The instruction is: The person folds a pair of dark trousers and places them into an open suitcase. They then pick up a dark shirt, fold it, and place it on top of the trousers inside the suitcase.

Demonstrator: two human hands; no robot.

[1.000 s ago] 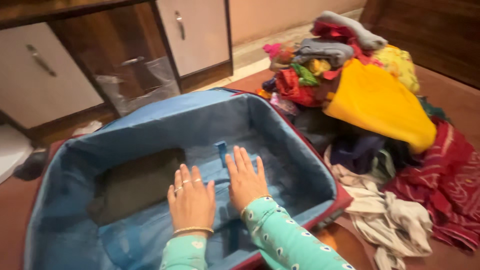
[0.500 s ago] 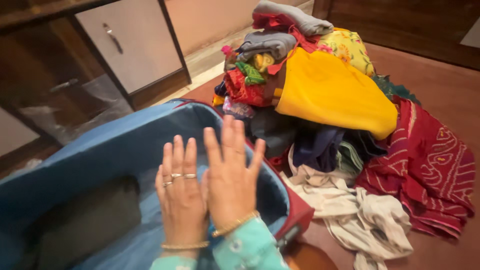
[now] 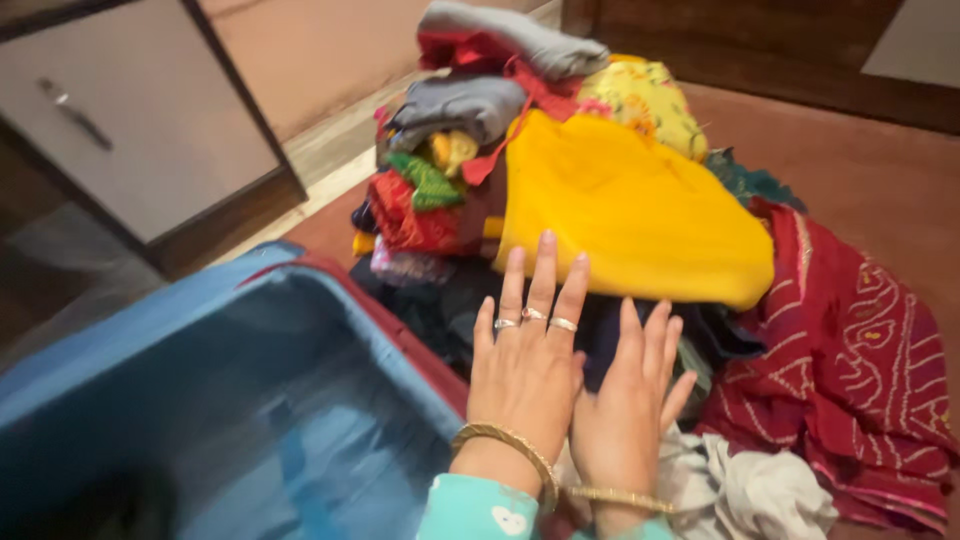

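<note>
Both your hands hover over the clothes pile [image 3: 600,190] just beside the suitcase's [image 3: 250,400] red edge: left hand [image 3: 525,370] flat with ringed fingers [image 3: 545,290] pressed together, right hand [image 3: 625,410] with fingers slightly spread, neither gripping anything. The yellow cloth [image 3: 630,210] lies just beyond your fingertips, on top of the heap (loosely stacked). I judge that a careless tug at it could topple the folded pieces onto the floor.
</note>
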